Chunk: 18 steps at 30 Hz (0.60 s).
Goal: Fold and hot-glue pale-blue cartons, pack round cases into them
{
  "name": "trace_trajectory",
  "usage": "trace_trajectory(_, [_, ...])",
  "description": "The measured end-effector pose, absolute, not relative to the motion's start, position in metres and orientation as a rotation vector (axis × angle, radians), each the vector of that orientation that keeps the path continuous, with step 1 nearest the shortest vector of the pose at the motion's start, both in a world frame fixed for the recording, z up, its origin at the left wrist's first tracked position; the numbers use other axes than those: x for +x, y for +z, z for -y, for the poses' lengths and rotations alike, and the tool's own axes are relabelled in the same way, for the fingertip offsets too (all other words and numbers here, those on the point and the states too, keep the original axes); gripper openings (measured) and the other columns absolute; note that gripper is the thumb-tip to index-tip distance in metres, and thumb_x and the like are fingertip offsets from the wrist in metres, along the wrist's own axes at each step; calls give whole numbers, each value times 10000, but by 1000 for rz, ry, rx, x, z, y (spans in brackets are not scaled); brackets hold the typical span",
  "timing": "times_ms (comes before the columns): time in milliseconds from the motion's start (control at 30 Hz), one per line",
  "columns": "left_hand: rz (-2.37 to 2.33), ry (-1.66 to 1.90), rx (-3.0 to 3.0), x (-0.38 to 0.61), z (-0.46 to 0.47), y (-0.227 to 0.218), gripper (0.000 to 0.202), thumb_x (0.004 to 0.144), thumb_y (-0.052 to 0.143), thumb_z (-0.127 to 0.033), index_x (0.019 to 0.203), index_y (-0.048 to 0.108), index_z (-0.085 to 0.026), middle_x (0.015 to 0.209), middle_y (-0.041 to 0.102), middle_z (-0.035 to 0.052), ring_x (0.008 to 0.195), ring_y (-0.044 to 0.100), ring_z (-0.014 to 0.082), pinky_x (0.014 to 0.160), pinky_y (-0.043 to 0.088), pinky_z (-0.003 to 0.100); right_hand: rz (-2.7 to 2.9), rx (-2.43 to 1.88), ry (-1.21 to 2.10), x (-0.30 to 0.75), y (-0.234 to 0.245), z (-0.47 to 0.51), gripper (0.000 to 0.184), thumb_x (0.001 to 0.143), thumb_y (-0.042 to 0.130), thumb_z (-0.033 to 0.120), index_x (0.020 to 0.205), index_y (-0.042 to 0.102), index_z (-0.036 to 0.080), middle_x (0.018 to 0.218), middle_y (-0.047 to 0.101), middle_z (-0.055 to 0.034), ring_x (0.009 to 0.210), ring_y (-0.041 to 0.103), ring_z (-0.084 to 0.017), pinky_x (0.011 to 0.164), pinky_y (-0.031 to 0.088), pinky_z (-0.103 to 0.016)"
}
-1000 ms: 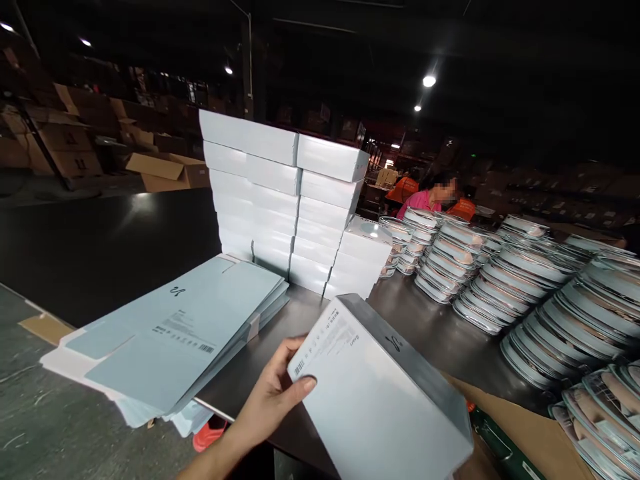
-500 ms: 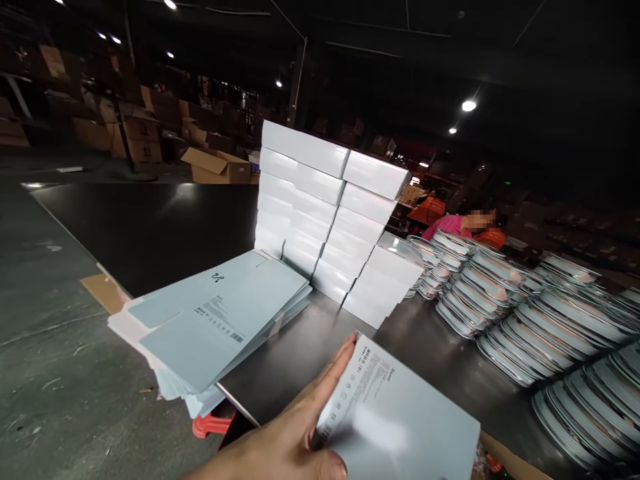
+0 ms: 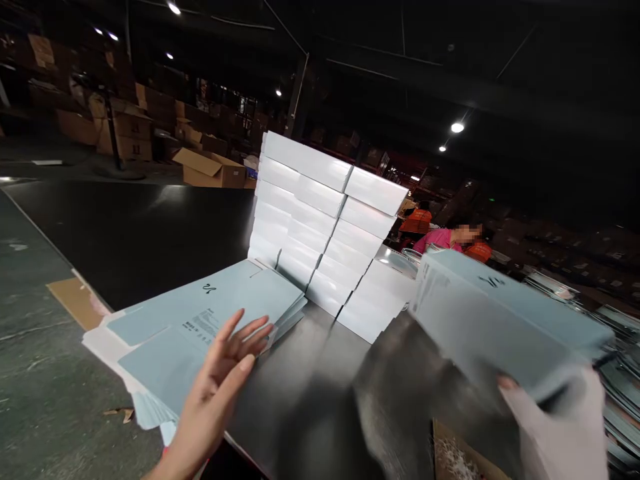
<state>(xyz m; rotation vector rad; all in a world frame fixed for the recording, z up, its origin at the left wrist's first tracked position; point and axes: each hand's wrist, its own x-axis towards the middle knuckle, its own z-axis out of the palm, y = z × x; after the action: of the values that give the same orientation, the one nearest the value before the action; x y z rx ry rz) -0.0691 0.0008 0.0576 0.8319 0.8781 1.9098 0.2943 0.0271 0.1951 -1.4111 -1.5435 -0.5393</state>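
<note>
My right hand [image 3: 560,413] grips a pale blue box [image 3: 500,313] by its near end and holds it tilted above the right side of the table. The box and the hand are smeared by motion. Empty, with fingers spread, my left hand [image 3: 225,373] hovers over the near edge of a pile of flat pale blue carton blanks [image 3: 200,313]. Beyond the blanks rises a stack of white boxes [image 3: 305,213], several layers high.
Stacks of clear-rimmed round items [image 3: 625,387] line the right side, partly behind the held box. An open cardboard carton [image 3: 210,170] sits at the back left. A person in pink [image 3: 437,240] is beyond the table [image 3: 125,233].
The box has moved up and to the right, now in my right hand. My left hand has let go of it and shifted left over the blanks.
</note>
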Motion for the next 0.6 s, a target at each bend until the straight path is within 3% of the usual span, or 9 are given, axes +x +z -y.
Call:
trace_trajectory(33, [-998,1899,829,-79,3,60,559,928,695,-565,1436,526,-402,1424,668,39,1369,583,321,1200,403,517,1520,-1467,-636,292,214,-48,732,819,751,562,1413,494,219,1139,663,-136,892,649,-332,665,519,-416])
trace_trajectory(100, [-1215,1851,908,-98,11,63,491,871,712,-647,1264,650,-359,1300,727,33,1292,637,331,1133,489,461,1751,-1504,-881,280,243,-95,694,794,749,488,1338,532,116,1159,679,-209,1002,650,-387,780,540,-462])
trace_trajectory(200, [-1440,1777,1058,-117,18,59,435,862,652,-715,1104,711,-358,1271,719,9,1306,625,330,1010,573,362,1941,-1491,-989,252,256,-162,603,787,750,369,1316,589,128,1267,694,-217,1152,608,-437,936,494,-547])
trace_trajectory(333, [-1583,1683,1178,-133,15,44,422,900,583,-702,1129,694,-365,1294,699,13,1320,612,331,1022,557,386,2035,-1493,-952,222,240,-221,638,788,753,271,1388,582,135,1443,622,-222,1281,555,-462,996,458,-634])
trace_trajectory(433, [-1664,1639,1306,-148,7,42,437,914,560,-680,1159,690,-342,1298,718,28,1308,627,338,1059,534,418,2098,-1448,-871,214,230,-230,698,758,801,274,1399,583,105,1478,599,-223,1366,510,-456,1059,459,-631])
trace_trajectory(567, [-1999,1448,1585,-185,-18,68,553,924,488,-687,1259,657,-280,1386,689,81,1240,670,405,707,637,371,2076,-1324,-813,218,221,-178,643,862,718,358,1405,558,54,1474,586,-254,1413,486,-428,1139,439,-598])
trace_trajectory(600, [-2139,1346,1671,-195,-27,76,600,933,448,-683,1277,650,-235,1381,686,120,1177,702,429,729,637,414,2054,-1295,-812,220,217,-153,593,916,649,389,1400,553,60,1438,612,-254,1383,528,-404,1131,461,-577])
